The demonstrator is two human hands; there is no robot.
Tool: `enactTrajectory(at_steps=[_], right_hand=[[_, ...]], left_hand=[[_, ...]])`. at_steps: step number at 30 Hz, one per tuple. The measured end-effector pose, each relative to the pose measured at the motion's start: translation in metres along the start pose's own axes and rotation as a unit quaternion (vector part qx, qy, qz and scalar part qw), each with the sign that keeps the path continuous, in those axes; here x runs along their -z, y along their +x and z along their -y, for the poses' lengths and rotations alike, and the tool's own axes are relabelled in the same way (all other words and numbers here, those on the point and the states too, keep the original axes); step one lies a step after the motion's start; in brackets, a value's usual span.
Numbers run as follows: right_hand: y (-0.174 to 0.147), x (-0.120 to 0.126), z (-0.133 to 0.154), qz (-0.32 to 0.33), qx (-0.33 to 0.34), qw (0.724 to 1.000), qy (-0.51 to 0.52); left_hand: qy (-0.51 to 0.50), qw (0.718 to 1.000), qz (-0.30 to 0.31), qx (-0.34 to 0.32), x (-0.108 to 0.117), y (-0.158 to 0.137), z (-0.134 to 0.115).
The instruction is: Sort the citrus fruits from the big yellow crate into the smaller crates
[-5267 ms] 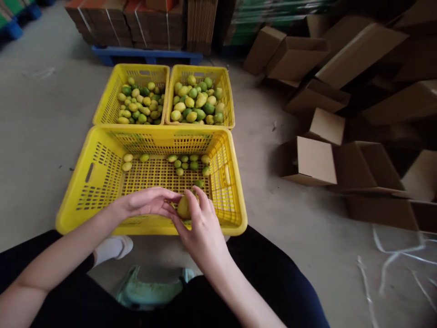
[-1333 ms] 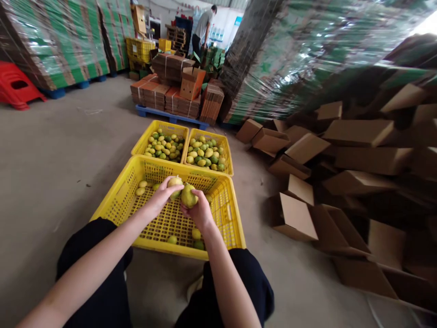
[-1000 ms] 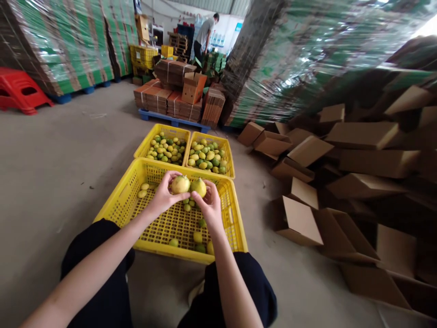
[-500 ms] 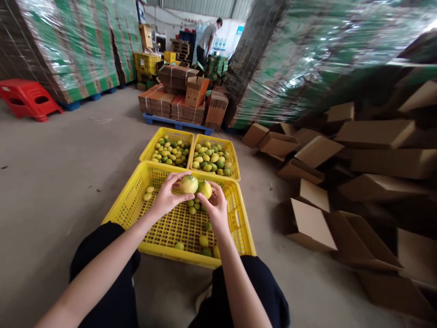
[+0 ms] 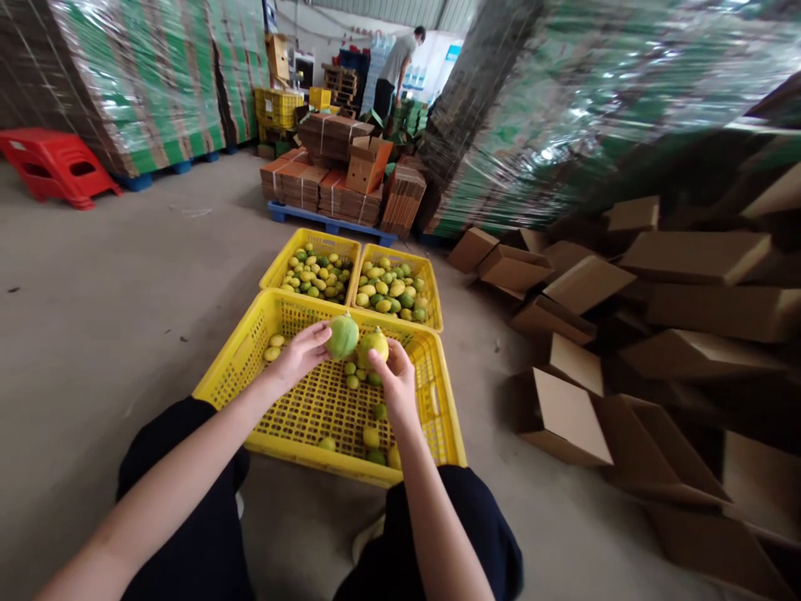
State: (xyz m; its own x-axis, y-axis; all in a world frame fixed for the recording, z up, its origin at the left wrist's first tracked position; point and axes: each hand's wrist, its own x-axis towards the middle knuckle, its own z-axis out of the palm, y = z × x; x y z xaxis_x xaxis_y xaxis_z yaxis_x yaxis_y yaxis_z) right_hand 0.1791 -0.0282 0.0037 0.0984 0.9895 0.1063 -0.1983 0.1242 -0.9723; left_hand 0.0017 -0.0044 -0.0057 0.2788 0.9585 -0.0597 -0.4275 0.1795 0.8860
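Above the near yellow crate (image 5: 225,367), my left hand (image 5: 304,351) grips a green lemon (image 5: 343,336) by its left side, with its pale tip pointing up. My right hand (image 5: 395,371) is closed around a yellower lemon (image 5: 374,344), thumb across its front. The two fruits are side by side, close together. Below them in the crate are a few small yellow lemons (image 5: 274,347) at the left, a cluster of small green ones (image 5: 353,381) in the middle, and several larger fruits (image 5: 371,437) toward the near right corner.
Two more yellow crates filled with green and yellow lemons (image 5: 318,273) (image 5: 394,288) stand just beyond. Behind them a blue pallet (image 5: 331,224) bears flattened cartons. Cardboard boxes (image 5: 572,409) are heaped at right. A red stool (image 5: 56,167) stands at left; a person (image 5: 395,71) bends at the back.
My left hand has turned its lemon, so the greener side and upright tip now show, and its fingers have shifted to the fruit's left side. My right hand still holds the other lemon.
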Motion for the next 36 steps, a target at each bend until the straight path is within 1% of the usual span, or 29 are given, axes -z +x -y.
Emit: enactTrajectory(at_steps=[2,6,8,11,14,18,21,24,26,27,28,30,32,34,36], right_hand=[[-0.001,0.0,-0.001,0.002,-0.005,1.0,0.004],[0.0,0.0,-0.004,-0.005,-0.001,1.0,0.012],[0.001,0.001,-0.006,-0.008,0.006,1.0,0.015],[0.002,0.001,-0.01,-0.007,0.007,1.0,0.0],[-0.001,-0.003,-0.015,0.008,-0.001,1.0,-0.023],[-0.008,-0.01,-0.018,0.058,-0.009,0.998,-0.022],[-0.01,-0.012,-0.019,0.052,-0.013,0.998,-0.027],[-0.008,-0.009,-0.02,0.033,-0.007,0.997,-0.065],[-0.006,-0.007,-0.02,0.013,0.006,0.995,-0.097],[-0.005,-0.006,-0.021,-0.002,0.016,0.994,-0.109],[-0.005,-0.005,-0.021,-0.02,0.029,0.993,-0.115],[-0.004,-0.004,-0.02,-0.057,0.051,0.991,-0.112],[-0.004,-0.003,-0.019,-0.07,0.061,0.991,-0.101],[-0.003,-0.001,-0.017,-0.05,0.053,0.994,-0.083],[-0.001,0.0,-0.016,-0.006,0.019,0.999,-0.039]], left_hand=[[-0.02,1.0,0.0,0.006,-0.001,0.001,0.0],[-0.044,0.999,-0.015,-0.006,-0.005,0.005,0.004],[-0.031,0.999,-0.028,-0.007,-0.005,0.008,0.01],[0.003,0.997,-0.072,-0.009,-0.005,0.012,0.021],[0.029,0.994,-0.101,-0.004,-0.007,0.014,0.029],[0.026,0.996,-0.08,0.03,-0.01,0.011,0.029],[0.008,0.996,-0.078,0.041,-0.012,0.008,0.025],[0.011,0.996,-0.082,0.04,-0.011,0.008,0.021],[0.043,0.996,-0.079,0.023,-0.01,0.008,0.019],[0.076,0.994,-0.076,0.0,-0.01,0.008,0.018],[0.116,0.99,-0.076,-0.034,-0.009,0.007,0.017],[0.193,0.972,-0.075,-0.114,-0.009,0.006,0.015],[0.223,0.959,-0.068,-0.164,-0.009,0.004,0.012],[0.208,0.962,-0.061,-0.165,-0.011,0.002,0.009],[0.175,0.973,-0.066,-0.136,-0.012,0.0,0.005]])
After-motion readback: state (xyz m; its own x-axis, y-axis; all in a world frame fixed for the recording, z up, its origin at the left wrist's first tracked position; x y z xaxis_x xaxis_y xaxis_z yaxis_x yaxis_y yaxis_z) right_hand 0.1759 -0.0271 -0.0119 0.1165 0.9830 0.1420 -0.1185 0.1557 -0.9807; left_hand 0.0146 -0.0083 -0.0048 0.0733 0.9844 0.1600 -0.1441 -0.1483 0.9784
